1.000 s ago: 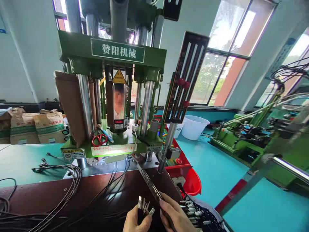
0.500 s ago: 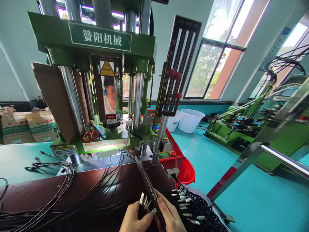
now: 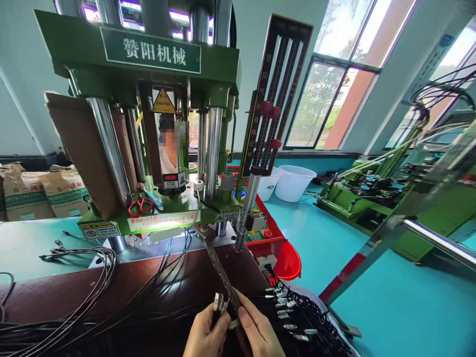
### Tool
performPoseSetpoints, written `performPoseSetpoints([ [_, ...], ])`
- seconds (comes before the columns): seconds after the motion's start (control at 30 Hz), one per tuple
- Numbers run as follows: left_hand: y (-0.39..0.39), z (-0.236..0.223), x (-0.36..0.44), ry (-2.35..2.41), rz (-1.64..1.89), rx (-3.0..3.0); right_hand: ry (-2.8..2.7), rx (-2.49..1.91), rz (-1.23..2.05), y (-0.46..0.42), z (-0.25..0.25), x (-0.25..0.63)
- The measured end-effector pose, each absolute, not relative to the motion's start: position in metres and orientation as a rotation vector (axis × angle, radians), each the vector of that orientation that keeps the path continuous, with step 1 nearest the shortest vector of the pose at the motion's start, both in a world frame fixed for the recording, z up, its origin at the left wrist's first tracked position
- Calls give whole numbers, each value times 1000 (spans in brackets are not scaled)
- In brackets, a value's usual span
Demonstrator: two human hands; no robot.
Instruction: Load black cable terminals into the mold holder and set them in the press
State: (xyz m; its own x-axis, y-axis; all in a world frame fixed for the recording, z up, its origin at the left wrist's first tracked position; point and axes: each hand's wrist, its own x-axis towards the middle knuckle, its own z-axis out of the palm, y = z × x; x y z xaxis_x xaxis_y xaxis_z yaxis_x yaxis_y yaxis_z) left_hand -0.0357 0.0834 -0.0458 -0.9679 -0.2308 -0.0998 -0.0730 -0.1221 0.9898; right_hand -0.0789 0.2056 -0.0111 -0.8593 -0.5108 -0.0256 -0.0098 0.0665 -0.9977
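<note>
My left hand (image 3: 204,336) and right hand (image 3: 260,333) are working at six o'clock, hemmed in closely. At twelve o'clock, a long metal bar (image 3: 221,271) is slanting up from my fingers toward the green press (image 3: 148,218), which is walling off everything beyond. At nine o'clock, black cables (image 3: 92,307) are sprawling over the brown bench (image 3: 122,285). At three o'clock, a bundle of metal-tipped wires (image 3: 290,312) is crowding my right hand. Bare brown bench is lying open at eleven o'clock, between cables and bar.
</note>
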Motion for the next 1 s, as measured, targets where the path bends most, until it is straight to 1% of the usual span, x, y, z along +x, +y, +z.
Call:
performPoseSetpoints([
  [0.13, 78, -48, -33, -1747, -2411, 530, 1986, -306, -1914, 207, -12, -75],
  [0.23, 78, -44, -34, -1585, -2565, 526, 1914, -209, -1914, 208, -11, -73],
  [0.3, 81, -39, -36, -1543, -2629, 423, 1873, -238, -1956, 208, -9, -73],
  [0.4, 85, -29, -38, -1611, -2700, 352, 1869, -287, -1959, 207, -4, -73],
  [0.53, 84, -20, -38, -1811, -2672, 429, 1941, -215, -1909, 208, -4, -71],
  [0.63, 82, -21, -37, -1871, -2649, 422, 1916, -243, -1902, 208, -7, -71],
  [0.77, 82, -30, -37, -1839, -2635, 467, 1876, -346, -1859, 209, -9, -75],
  [0.93, 82, -39, -37, -1767, -2625, 424, 2045, -542, -1696, 209, -7, -77],
  [1.0, 79, -40, -36, -1798, -2591, 445, 2075, -529, -1703, 208, -7, -76],
])
